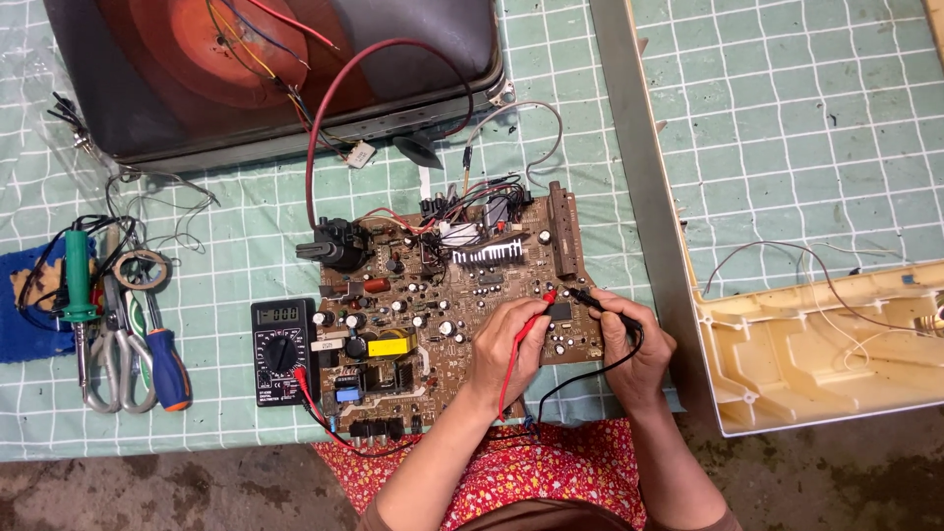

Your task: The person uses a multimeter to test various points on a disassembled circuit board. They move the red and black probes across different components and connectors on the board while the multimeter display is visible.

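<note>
1. The left hand (503,344) is pinching a red probe (524,329) between thumb and fingers, with its tip touching the brown circuit board (447,295) near the board's right side.
2. The right hand (634,349) is gripping a black probe (598,298), fingers curled around it, and the tip is resting on the circuit board just beside the red probe's tip.
3. The circuit board is lying flat on the table (246,246), which is covered with a green grid-patterned cloth, directly in front of the person.
4. A black multimeter (282,351) is lying on the table, touching the board's left edge; red and black leads are running from it along the table's near edge toward the hands.
5. A thick red cable (324,108) is arching from the board up to the dark picture tube (275,69) lying at the far edge of the table.
6. At the left of the table, a green-handled soldering iron (77,280), scissors (110,359) and a blue and orange screwdriver (165,359) are lying side by side, well apart from the hands.
7. A cream plastic housing (816,344) is lying to the right of the table, with thin wires trailing over it.
</note>
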